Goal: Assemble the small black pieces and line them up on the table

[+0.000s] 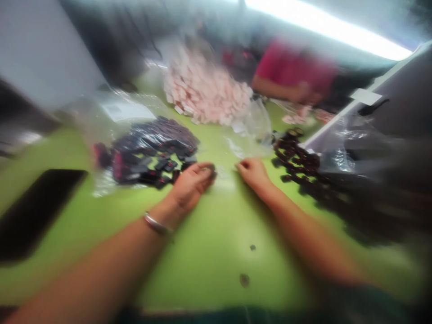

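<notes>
Left hand [194, 182] half curled, small dark piece [212, 172] at fingertips; right hand [254, 174] curled, hold unclear; green bench [216, 234] below.

Small parts in heaps and bags across the tabletop [209, 243], the hands [192, 184] between them.
On the left side lies a flat slab [37, 211]; to its right, a plastic bag [131, 112] with a heap of small pieces [158, 135] in and before it, some loose beside the left of the hands. Behind, toward the middle, stands a large pile of other pieces [205, 90], with a clear bag [253, 121] at its right. Farther back on the right is a person [293, 72], behind a small pile [297, 116]. On the right lies another heap [297, 157], next to more plastic [347, 144].
</notes>
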Demonstrator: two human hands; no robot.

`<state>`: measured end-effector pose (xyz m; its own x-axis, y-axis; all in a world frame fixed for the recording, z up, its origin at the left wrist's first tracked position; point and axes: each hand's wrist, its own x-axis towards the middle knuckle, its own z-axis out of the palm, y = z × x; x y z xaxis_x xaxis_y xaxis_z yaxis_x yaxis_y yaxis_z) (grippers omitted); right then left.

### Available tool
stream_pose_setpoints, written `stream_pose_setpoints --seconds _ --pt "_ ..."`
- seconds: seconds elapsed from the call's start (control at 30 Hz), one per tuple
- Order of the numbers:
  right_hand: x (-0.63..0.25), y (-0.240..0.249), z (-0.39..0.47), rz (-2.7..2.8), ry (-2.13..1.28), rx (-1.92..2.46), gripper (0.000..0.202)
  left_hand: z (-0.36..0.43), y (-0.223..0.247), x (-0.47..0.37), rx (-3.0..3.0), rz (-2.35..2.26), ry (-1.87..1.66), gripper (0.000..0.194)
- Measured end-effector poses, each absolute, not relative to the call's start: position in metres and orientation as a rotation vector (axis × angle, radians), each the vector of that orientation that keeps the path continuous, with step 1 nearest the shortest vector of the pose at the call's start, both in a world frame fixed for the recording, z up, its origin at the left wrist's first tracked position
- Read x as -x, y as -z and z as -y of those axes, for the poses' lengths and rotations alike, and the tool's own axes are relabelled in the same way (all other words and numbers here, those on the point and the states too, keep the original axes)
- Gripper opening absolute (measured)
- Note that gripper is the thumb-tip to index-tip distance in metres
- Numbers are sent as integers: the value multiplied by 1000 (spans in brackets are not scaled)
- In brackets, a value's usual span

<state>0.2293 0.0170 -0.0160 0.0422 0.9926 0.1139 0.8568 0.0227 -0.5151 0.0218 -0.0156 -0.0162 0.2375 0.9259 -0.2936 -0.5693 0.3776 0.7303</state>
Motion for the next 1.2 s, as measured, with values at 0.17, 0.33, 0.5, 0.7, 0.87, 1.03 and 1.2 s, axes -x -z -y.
stream_pose_setpoints --seconds 0.17,0.33,0.5,0.7,0.87,1.03,1.2 --pt "-210 2 -26 2011 -303 2135 31 17 13 -23 -546 -774 -1090 28" --pt "-202 -2 -34 2067 -370 2168 21 18 13 -23 -526 -740 -1043 28" --pt "-210 -2 -23 2104 -473 1982 15 20 13 -23 -517 -666 -990 30" --pt "-205 -12 18 1597 -965 1465 15 24 13 -22 -536 -594 -929 29" --pt "-191 -15 28 1544 -1129 1288 10 24 15 -22 -558 -568 -929 26" --pt "-189 -10 26 1603 -1068 1268 9 24 15 -21 -560 -569 -922 27" --pt "-186 -12 28 1685 -935 1312 9 24 15 -22 -581 -596 -937 28"
